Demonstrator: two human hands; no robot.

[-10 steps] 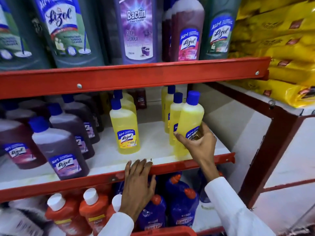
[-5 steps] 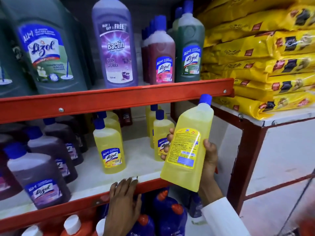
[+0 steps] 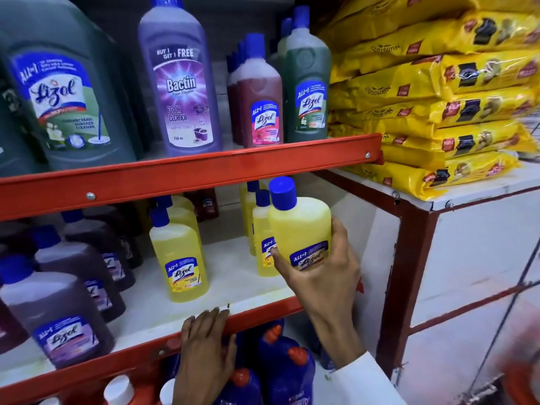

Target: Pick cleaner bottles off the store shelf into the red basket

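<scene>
My right hand [image 3: 324,276] grips a yellow cleaner bottle [image 3: 301,220] with a blue cap, held upright in front of the middle shelf's right end, label facing me. My left hand [image 3: 204,349] rests flat, fingers together, on the red front lip of the middle shelf [image 3: 257,311]. More yellow bottles stand on that shelf: one alone [image 3: 178,252] in the middle and a row [image 3: 261,229] just behind the held one. A blurred red-orange rim [image 3: 523,384] shows at the bottom right corner; I cannot tell whether it is the basket.
Dark purple bottles [image 3: 58,314] fill the shelf's left side. The top shelf holds green [image 3: 306,92], maroon [image 3: 260,100] and lavender Bactin [image 3: 178,83] bottles. Blue bottles [image 3: 280,366] and white-capped orange ones [image 3: 119,390] sit below. Yellow packets [image 3: 438,112] are stacked on the white unit at right.
The yellow bottle was lifted off the shelf and tilted with its back label toward me, then turned upright with its front label facing me. My left hand stayed on the shelf lip.
</scene>
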